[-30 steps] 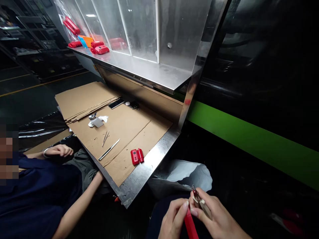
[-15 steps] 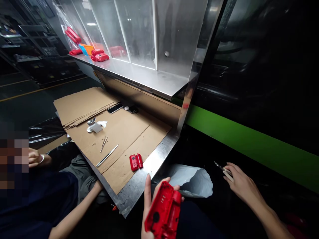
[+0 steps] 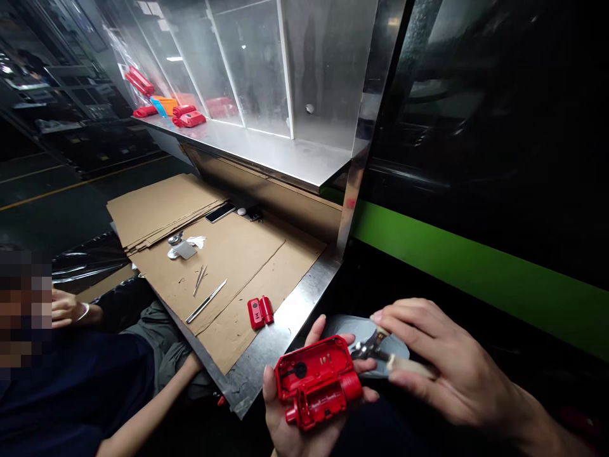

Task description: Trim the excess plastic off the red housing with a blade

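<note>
My left hand point(image 3: 304, 425) holds a red plastic housing point(image 3: 316, 381) with its hollow inside facing up; a black round part shows in it. In my right hand point(image 3: 442, 362) is a pair of pliers or nippers point(image 3: 412, 366) with pale handles, spread apart. Their metal jaws point(image 3: 364, 349) are close to the right end of the housing, by my left fingertips; whether they touch it I cannot tell. Behind my hands hangs a pale grey bag point(image 3: 394, 343) with its mouth open. A second red housing point(image 3: 260, 312) lies at the table's near edge.
On the cardboard-covered table point(image 3: 252, 273) lie a knife-like metal tool point(image 3: 206, 301), tweezers point(image 3: 200, 280) and a phone point(image 3: 221, 212). Cardboard sheets point(image 3: 162, 206) are stacked behind. More red parts point(image 3: 189, 117) rest on the metal shelf point(image 3: 285, 152). A co-worker's arm point(image 3: 147, 406) is at the left.
My right hand has brought the pliers in from the right to the red housing, and their handles now spread. My left hand has turned the housing from upright to nearly level.
</note>
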Tool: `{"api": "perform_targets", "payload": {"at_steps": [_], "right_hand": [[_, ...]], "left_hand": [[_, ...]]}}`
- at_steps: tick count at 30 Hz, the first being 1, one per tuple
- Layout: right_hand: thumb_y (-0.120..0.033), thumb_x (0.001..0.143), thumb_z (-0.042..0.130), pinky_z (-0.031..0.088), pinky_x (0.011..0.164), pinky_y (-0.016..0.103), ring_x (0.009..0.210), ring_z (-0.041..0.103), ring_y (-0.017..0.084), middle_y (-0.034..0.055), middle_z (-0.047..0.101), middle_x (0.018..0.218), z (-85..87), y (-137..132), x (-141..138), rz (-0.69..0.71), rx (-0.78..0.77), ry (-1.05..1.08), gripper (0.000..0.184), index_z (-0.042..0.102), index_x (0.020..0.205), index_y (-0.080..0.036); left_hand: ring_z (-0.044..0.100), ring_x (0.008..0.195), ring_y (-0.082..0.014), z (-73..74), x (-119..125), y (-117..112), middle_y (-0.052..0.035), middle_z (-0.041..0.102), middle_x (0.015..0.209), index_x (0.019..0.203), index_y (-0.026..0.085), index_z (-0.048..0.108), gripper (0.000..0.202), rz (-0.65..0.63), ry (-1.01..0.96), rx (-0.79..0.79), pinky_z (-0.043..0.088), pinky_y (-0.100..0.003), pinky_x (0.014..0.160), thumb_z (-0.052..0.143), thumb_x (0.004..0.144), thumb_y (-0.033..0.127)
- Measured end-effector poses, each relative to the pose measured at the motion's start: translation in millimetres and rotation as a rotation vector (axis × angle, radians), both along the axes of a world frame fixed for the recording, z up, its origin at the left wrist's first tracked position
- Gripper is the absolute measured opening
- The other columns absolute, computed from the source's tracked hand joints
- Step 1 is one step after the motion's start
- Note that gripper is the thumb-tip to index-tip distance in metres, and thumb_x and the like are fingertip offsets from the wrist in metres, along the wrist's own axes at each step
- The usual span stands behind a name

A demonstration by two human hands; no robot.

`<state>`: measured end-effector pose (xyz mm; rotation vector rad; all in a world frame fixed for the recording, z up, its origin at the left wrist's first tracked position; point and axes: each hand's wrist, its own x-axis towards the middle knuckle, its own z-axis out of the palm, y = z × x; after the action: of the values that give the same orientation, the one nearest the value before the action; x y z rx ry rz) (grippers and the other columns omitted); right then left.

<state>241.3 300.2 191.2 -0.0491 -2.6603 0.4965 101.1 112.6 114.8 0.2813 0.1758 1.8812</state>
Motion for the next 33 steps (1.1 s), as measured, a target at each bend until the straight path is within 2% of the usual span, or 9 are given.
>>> {"api": "perform_targets", "payload": {"at_steps": [4, 7, 9, 12, 14, 21, 24, 28, 33], "right_hand": [[-0.037, 0.092, 0.067, 0.048, 0.091, 0.044, 0.106, 0.061, 0.025, 0.0127, 0.068, 0.115, 28.3, -27.9, -27.4, 0.077, 0.176, 0.059, 0.042, 0.061, 0.126, -0.012], [-0.036, 0.095, 0.063, 0.045, 0.083, 0.044, 0.097, 0.062, 0.023, 0.0096, 0.071, 0.107, 39.2, -39.8, -44.5, 0.146, 0.284, 0.084, 0.036, 0.067, 0.118, -0.008], [-0.035, 0.098, 0.059, 0.044, 0.082, 0.045, 0.096, 0.060, 0.023, 0.0096, 0.072, 0.109, 42.2, -43.9, -52.5, 0.181, 0.334, 0.100, 0.035, 0.067, 0.117, -0.006], [-0.032, 0.100, 0.056, 0.042, 0.087, 0.047, 0.102, 0.059, 0.024, 0.0087, 0.072, 0.111, 43.4, -47.5, -59.4, 0.182, 0.362, 0.113, 0.033, 0.068, 0.118, -0.006], [-0.030, 0.100, 0.055, 0.042, 0.088, 0.047, 0.104, 0.060, 0.025, 0.0084, 0.072, 0.111, 43.6, -49.5, -61.7, 0.178, 0.374, 0.116, 0.031, 0.069, 0.116, -0.007], [-0.031, 0.101, 0.054, 0.043, 0.086, 0.047, 0.102, 0.061, 0.024, 0.0084, 0.072, 0.114, 41.6, -52.6, -65.6, 0.182, 0.365, 0.122, 0.030, 0.069, 0.114, -0.008], [-0.032, 0.100, 0.057, 0.042, 0.085, 0.046, 0.101, 0.061, 0.024, 0.0091, 0.073, 0.112, 39.2, -52.1, -66.8, 0.191, 0.371, 0.167, 0.030, 0.069, 0.113, -0.007], [-0.031, 0.098, 0.060, 0.041, 0.084, 0.046, 0.101, 0.060, 0.025, 0.0099, 0.072, 0.112, 37.1, -51.8, -67.4, 0.203, 0.354, 0.207, 0.031, 0.068, 0.113, -0.004], [-0.031, 0.097, 0.062, 0.041, 0.084, 0.046, 0.101, 0.060, 0.025, 0.0097, 0.072, 0.110, 34.9, -52.0, -68.4, 0.192, 0.348, 0.205, 0.031, 0.069, 0.112, -0.005]], "left_hand": [[0.053, 0.132, -0.0395, 17.0, 8.3, 2.5, -0.0171, 0.059, 0.141, 0.150, 0.023, 0.047, 0.084, 0.067, -0.080, -0.107, 0.034, -0.062, 0.116, 0.038, 0.089, 0.080], [0.050, 0.136, -0.0378, 26.8, 10.1, 0.6, -0.0133, 0.063, 0.137, 0.139, 0.025, 0.060, 0.075, 0.073, -0.127, -0.171, 0.039, -0.055, 0.116, 0.051, 0.086, 0.077], [0.054, 0.133, -0.0331, 29.2, 10.0, -2.7, -0.0096, 0.068, 0.130, 0.126, 0.026, 0.071, 0.066, 0.077, -0.163, -0.218, 0.045, -0.045, 0.113, 0.060, 0.082, 0.075], [0.069, 0.112, -0.0183, 28.7, 10.4, -7.8, -0.0020, 0.076, 0.111, 0.107, 0.027, 0.079, 0.049, 0.179, -0.229, -0.303, 0.052, -0.021, 0.100, 0.065, 0.085, 0.068], [0.072, 0.101, -0.0127, 29.6, 11.1, -8.8, 0.0014, 0.078, 0.102, 0.100, 0.028, 0.080, 0.039, 0.222, -0.268, -0.307, 0.053, -0.014, 0.094, 0.069, 0.085, 0.063], [0.070, 0.109, -0.0120, 42.1, 11.4, -3.2, 0.0027, 0.078, 0.100, 0.098, 0.029, 0.080, 0.042, 0.153, -0.195, -0.207, 0.054, -0.012, 0.088, 0.071, 0.081, 0.066], [0.072, 0.105, -0.0133, 42.7, 12.2, -2.8, 0.0054, 0.078, 0.100, 0.097, 0.033, 0.080, 0.032, 0.215, -0.287, -0.219, 0.057, -0.014, 0.090, 0.076, 0.081, 0.060], [0.073, 0.104, -0.0193, 43.2, 13.2, -3.0, 0.0035, 0.079, 0.099, 0.092, 0.029, 0.081, 0.029, 0.219, -0.399, -0.227, 0.060, -0.019, 0.086, 0.084, 0.075, 0.053], [0.074, 0.093, -0.0121, 43.3, 13.1, -2.6, 0.0012, 0.079, 0.101, 0.098, 0.026, 0.079, 0.029, 0.181, -0.436, -0.139, 0.059, -0.013, 0.077, 0.081, 0.081, 0.049]]}}
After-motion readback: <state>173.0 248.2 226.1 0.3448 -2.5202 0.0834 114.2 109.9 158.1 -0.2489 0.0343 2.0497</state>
